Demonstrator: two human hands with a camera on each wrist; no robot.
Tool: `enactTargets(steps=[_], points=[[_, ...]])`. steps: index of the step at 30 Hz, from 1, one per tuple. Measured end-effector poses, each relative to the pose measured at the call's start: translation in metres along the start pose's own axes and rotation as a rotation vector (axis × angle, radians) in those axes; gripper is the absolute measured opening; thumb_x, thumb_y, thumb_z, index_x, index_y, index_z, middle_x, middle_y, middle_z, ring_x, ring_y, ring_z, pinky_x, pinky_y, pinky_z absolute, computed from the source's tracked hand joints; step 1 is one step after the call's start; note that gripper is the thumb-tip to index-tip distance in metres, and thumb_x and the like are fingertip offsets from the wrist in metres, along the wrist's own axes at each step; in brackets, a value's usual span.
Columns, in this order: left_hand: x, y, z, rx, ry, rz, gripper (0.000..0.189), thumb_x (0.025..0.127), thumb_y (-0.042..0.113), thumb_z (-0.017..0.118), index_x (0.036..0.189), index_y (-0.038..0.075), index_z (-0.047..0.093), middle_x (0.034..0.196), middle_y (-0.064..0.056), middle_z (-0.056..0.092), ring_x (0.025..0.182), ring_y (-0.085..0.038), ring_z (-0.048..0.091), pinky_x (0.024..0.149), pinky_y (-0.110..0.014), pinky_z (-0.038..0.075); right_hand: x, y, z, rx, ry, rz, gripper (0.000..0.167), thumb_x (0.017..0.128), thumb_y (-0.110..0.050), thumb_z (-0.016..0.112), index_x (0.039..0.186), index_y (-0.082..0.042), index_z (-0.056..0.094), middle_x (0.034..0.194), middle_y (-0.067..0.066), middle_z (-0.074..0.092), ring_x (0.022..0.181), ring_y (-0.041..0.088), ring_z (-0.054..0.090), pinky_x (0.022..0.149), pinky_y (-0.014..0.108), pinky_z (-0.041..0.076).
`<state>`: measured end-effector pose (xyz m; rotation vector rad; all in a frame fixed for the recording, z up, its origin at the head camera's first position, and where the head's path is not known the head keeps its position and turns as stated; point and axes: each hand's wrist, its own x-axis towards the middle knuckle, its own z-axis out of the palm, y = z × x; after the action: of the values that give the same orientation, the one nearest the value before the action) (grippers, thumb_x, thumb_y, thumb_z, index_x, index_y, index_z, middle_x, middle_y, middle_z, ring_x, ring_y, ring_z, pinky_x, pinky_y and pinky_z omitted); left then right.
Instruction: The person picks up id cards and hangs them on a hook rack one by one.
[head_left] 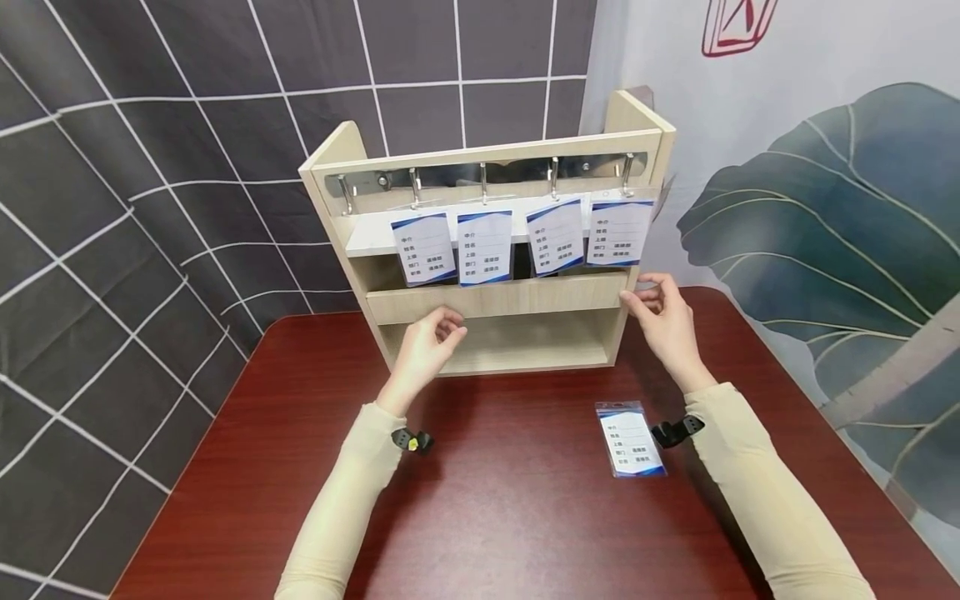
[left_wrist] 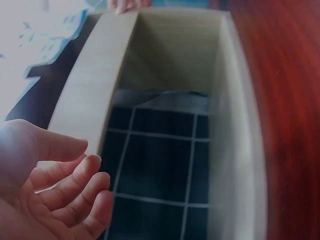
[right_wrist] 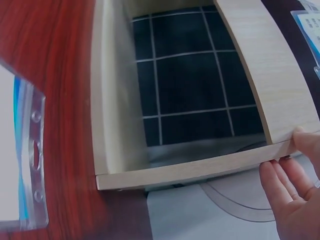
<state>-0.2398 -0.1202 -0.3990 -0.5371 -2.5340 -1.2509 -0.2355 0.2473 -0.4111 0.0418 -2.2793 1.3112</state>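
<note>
A pale wooden shelf rack (head_left: 495, 302) stands on the table, with a metal strip of hooks (head_left: 483, 179) across its upper front. Several badge cards in clear sleeves hang from the hooks, the rightmost card (head_left: 619, 233) near the right side panel. My right hand (head_left: 667, 317) pinches the edge of that side panel (right_wrist: 200, 167), thumb on the front and fingers on the outer face. Loosely curled and holding nothing, my left hand (head_left: 429, 346) is close to the lower front board (left_wrist: 92, 75). Another badge card (head_left: 632, 440) lies flat on the table beside my right wrist.
The dark red table (head_left: 495, 500) extends around the rack. Behind it hangs a dark curtain with a white grid (head_left: 225, 167), and to the right a pale cloth with a large leaf print (head_left: 832, 233). The leftmost hook (head_left: 346, 196) carries no card.
</note>
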Motion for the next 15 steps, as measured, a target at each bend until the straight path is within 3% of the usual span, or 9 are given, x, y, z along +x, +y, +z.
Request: enactTargets(steps=[6, 15], points=[[-0.005, 0.001, 0.025, 0.003, -0.088, 0.006, 0.014, 0.093, 0.009, 0.069, 0.105, 0.002, 0.069, 0.085, -0.005, 0.068, 0.075, -0.018, 0.061, 0.071, -0.032, 0.050, 0.001, -0.002, 0.000, -0.031, -0.033, -0.018, 0.045, 0.099, -0.033, 0.065, 0.131, -0.005, 0.051, 0.105, 0.019, 0.068, 0.081, -0.009, 0.056, 0.069, 0.016, 0.043], [-0.009, 0.013, 0.053, 0.054, -0.230, 0.059, 0.012, 0.094, 0.010, 0.068, 0.105, 0.003, 0.068, 0.084, -0.002, 0.068, 0.074, -0.013, 0.061, 0.072, -0.027, 0.051, 0.003, -0.004, -0.008, -0.062, -0.074, -0.048, 0.045, 0.099, -0.031, 0.065, 0.129, -0.001, 0.050, 0.103, 0.020, 0.068, 0.079, -0.010, 0.056, 0.066, 0.014, 0.042]])
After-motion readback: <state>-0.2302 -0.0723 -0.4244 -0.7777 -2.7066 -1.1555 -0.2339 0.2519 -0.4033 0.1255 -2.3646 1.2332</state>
